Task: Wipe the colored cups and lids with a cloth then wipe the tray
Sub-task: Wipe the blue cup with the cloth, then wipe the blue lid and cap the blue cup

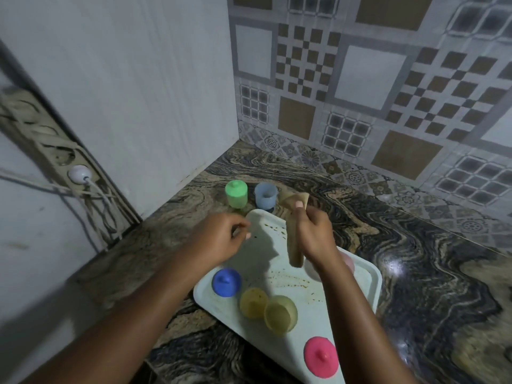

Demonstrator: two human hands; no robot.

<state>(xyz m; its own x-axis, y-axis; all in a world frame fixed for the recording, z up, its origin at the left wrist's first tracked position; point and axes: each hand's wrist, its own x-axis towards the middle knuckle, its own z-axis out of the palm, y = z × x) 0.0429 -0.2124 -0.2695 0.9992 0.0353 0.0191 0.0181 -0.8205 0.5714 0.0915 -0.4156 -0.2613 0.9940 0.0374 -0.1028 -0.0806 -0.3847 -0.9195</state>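
Marbled counter (pixel 415 245) bears a stained tray (pixel 260 261); above it, right hand (pixel 314 235) grips a cloth (pixel 295 254), left hand (pixel 221 238) loosely curled and empty.

1. Countertop (pixel 415 245) — marbled stone with dark and tan swirls; a glare spot lies toward its right edge.
2. Tiled wall (pixel 374 79) along the countertop's far edge, with checker and square patterns in brown, grey and white. A floral border strip (pixel 346 173) runs at its base.
3. White panel (pixel 138 92) along the countertop's left edge, meeting the tiles at the far corner.
4. Power strip (pixel 55 151) left of the panel, set slanted — one white plug (pixel 79 173) in it, cables (pixel 94 206) hanging below.
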